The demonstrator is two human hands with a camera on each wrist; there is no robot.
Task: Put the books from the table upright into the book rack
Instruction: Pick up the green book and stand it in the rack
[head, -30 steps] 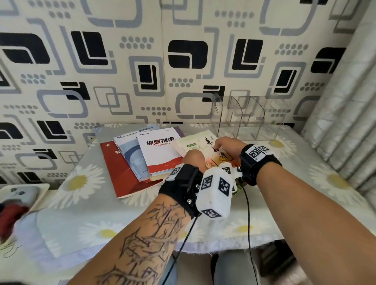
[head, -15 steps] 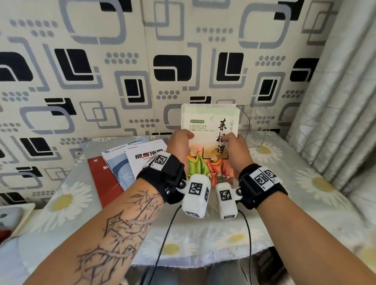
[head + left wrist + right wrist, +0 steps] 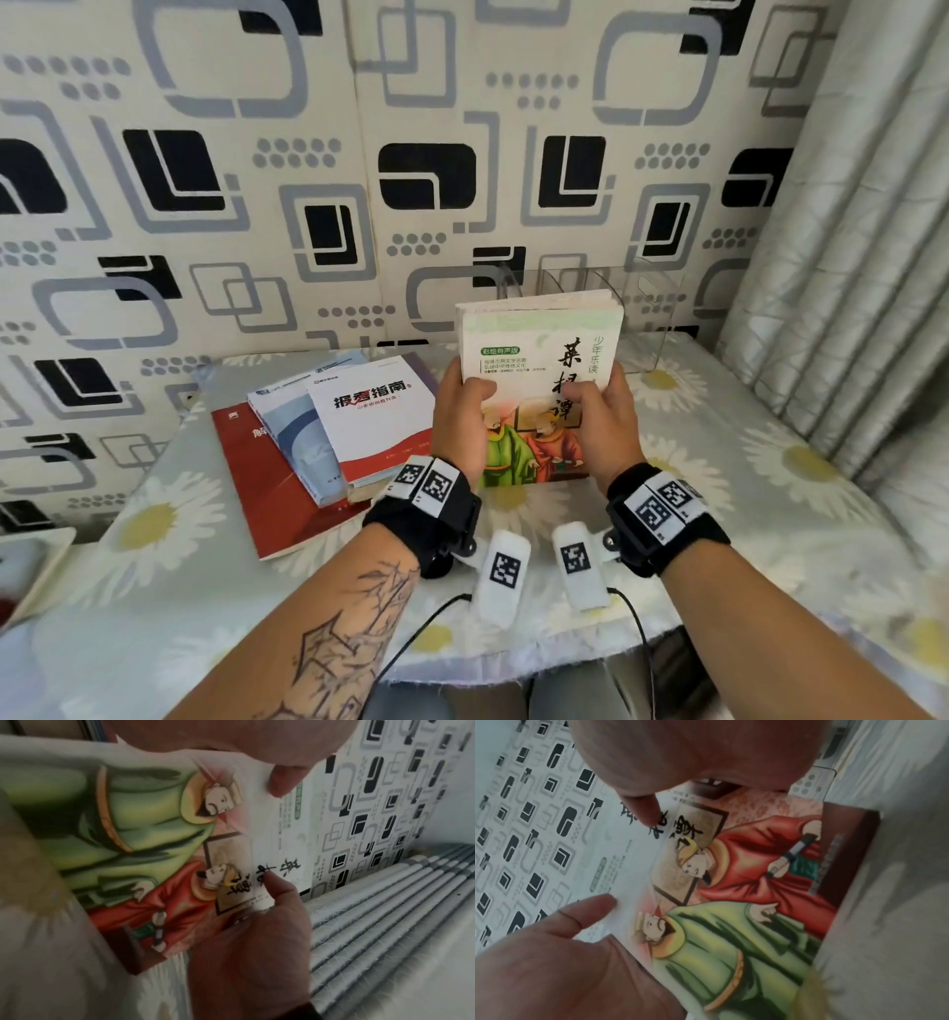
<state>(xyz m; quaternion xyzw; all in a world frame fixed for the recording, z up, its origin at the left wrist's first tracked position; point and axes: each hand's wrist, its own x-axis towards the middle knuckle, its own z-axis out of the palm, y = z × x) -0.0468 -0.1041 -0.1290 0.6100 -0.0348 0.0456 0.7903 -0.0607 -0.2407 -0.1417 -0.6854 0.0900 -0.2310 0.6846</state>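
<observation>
Gripping illustrated book (image 3: 539, 360) upright, left hand (image 3: 462, 416) and right hand (image 3: 601, 416) pinching its side edges. Risk: book hits clear book rack (image 3: 606, 293) divider behind, jams or tips rack.

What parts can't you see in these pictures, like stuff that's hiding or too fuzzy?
- Illustrated book: back cover and spine, hidden in every view; it faces the cameras.
- Left hand and right hand: fingers hidden behind the book; only thumbs show.
- Clear book rack: its dividers, head view; the book hides the lower part, the see-through plastic blurs into the wallpaper.
- Red book: title, head view, covered by stacked books.
</observation>
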